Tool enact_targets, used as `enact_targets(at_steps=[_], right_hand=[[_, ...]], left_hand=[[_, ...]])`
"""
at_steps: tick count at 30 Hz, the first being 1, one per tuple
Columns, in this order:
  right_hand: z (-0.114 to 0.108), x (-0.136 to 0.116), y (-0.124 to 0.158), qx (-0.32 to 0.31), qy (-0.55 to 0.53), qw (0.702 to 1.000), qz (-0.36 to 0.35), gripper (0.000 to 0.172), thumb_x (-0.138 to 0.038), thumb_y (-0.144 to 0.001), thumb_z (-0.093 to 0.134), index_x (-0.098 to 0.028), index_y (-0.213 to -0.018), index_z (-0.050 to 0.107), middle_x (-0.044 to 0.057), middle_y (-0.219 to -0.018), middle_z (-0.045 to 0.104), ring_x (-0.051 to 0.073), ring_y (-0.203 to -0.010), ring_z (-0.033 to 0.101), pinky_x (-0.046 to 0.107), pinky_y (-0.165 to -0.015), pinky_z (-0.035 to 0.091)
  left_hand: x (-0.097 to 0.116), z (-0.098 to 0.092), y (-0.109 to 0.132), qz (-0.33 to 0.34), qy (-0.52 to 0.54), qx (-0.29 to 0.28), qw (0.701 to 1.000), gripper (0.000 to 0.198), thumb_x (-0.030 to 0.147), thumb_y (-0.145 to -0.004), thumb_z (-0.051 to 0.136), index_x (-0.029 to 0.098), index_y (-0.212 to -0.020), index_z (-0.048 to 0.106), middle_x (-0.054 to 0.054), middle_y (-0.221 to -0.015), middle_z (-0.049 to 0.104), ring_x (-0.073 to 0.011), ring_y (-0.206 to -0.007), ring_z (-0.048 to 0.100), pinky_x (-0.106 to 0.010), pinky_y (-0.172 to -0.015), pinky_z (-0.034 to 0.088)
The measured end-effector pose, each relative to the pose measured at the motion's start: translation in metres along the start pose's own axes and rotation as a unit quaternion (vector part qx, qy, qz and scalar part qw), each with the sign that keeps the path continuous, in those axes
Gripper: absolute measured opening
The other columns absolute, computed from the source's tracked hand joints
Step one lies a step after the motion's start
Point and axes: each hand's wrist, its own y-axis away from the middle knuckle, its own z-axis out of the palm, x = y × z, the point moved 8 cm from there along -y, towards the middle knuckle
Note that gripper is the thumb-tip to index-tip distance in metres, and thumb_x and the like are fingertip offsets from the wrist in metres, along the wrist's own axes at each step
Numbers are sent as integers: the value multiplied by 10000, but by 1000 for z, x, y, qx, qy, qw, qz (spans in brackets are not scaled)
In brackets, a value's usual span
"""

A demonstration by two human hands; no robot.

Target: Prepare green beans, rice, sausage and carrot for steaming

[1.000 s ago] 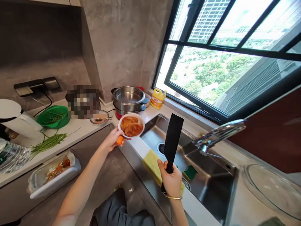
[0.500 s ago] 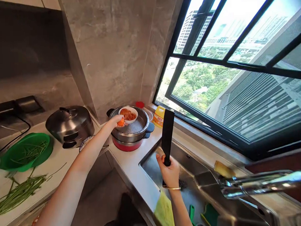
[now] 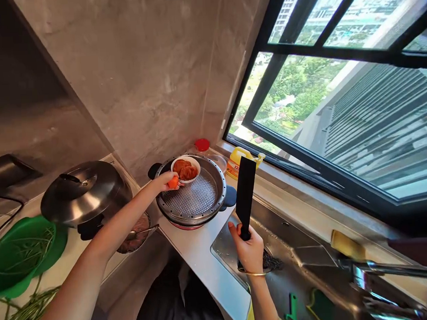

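My left hand [image 3: 168, 181] is closed around a bright orange piece that looks like carrot [image 3: 173, 182]. It reaches over a steel steamer pot [image 3: 194, 200] with a perforated tray, right at the edge of a white bowl [image 3: 196, 160] of reddish-brown meat [image 3: 185, 170]. Whether my fingers also grip the bowl's rim, I cannot tell. Over the sink, my right hand [image 3: 250, 252] wraps round the handle of a black kitchen knife [image 3: 246, 189], its broad blade pointing up.
Steel sink [image 3: 274, 288] at right with a faucet [image 3: 386, 284] and a green brush [image 3: 292, 306]. A yellow jug [image 3: 238, 160] stands by the window. On the left are a lidded pot [image 3: 86, 192], a green basin [image 3: 26, 253] of green beans, loose beans [image 3: 26, 309] and a bowl of meat [image 3: 141, 230].
My view has tilted down and shifted left, closer to the counter corner. Both hands keep their holds, the left by the white bowl and the knife still upright.
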Motion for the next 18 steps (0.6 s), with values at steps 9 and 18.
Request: enact_targets(at_steps=[9,18], right_hand=[[10,2,27,52,41,996,63,450,-566,-764,611,-206,-573,421,-57,-515,378,92,-480,345,212,-467,303],[-55,41,134,143,51,970,191,418,-526,-780,617,-199,-592,437,-55,-549,379,93,-516,365,211,-497,328]], left_hand=[[0,-12,81,176,100,-15,979,438,172,-795,599,228,-1201,446,-38,-894,660,-77,-512,530,-209,-492,433],[-146,93,161,151,76,-194,966,154,325,-858,617,175,-833,594,18,-646,584,-70,-510,492,-213,-511,390]])
